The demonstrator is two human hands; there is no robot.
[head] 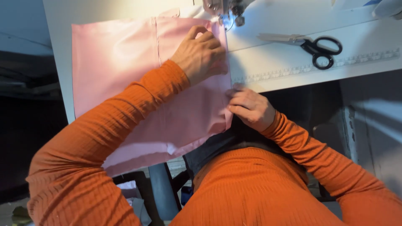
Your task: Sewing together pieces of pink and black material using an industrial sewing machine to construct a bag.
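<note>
Head view: left hand lies spread on pink fabric; right hand pinches its edge.

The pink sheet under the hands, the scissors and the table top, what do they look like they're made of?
Pink sheet: thin woven cloth, matte; it creases softly, shows a stitched seam and drapes over the table edge. Scissors: pale, shiny blades that look like metal, with black loop handles, probably plastic. Table top: smooth white board, likely laminate or painted wood; hard to tell which.

Sewing workshop: sewing machine, scissors
</note>
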